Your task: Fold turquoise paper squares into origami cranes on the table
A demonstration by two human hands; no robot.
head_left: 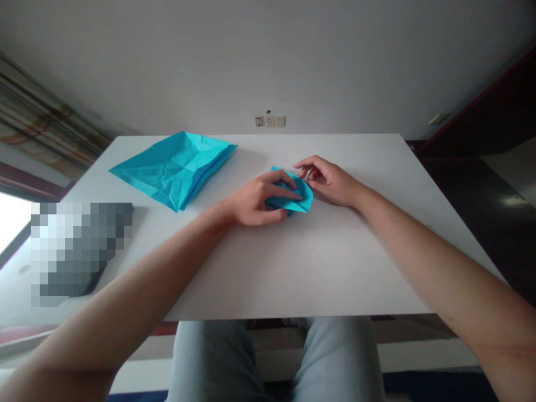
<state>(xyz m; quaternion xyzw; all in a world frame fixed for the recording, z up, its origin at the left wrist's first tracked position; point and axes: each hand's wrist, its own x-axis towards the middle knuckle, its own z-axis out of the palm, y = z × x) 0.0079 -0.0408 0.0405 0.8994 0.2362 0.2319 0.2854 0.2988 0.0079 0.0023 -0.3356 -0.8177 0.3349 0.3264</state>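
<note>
Left hand (pixel 253 200) arched, right hand (pixel 327 181) fingers curled

Body inspection: the left forearm (pixel 138 279), right forearm (pixel 431 262), left hand (pixel 255 200) and right hand (pixel 329 181) are bare. Lower center of the frame: pale blue denim trousers (pixel 209 357) cover both thighs.

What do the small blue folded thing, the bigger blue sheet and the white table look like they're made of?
The small blue folded piece looks like thin paper, with a matte finish and sharp folds. The bigger blue sheet seems the same paper, marked by many crease lines. The white table looks like smooth laminate or painted board; its core doesn't show.
</note>
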